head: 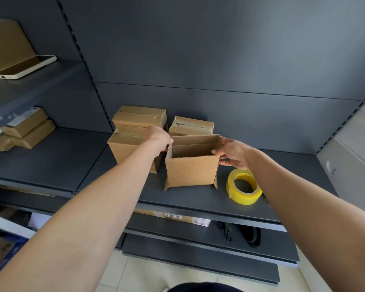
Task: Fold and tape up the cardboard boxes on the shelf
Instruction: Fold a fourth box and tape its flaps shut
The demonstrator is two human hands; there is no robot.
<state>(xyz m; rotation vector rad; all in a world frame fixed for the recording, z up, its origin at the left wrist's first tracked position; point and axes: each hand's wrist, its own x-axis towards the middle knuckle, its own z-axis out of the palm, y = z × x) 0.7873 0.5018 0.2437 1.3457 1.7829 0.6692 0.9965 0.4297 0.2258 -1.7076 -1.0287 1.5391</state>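
Observation:
An open cardboard box (191, 170) stands upright on the dark shelf (198, 199), its top flaps up and its inside empty. My left hand (159, 137) grips its upper left edge. My right hand (233, 152) holds its upper right corner, thumb inside the rim. Behind it stand taped boxes: a stack of two (135, 131) at the left and a smaller one (191, 126) at the back. A yellow roll of tape (243, 186) lies on the shelf just right of the open box, under my right wrist.
More brown boxes (24, 131) lie on the neighbouring shelf at the left. Higher up at the left, a phone (25, 67) leans by a cardboard piece. The lower shelf holds labelled boxes (173, 217) and black cables (240, 231). A pale wall (354, 144) bounds the right side.

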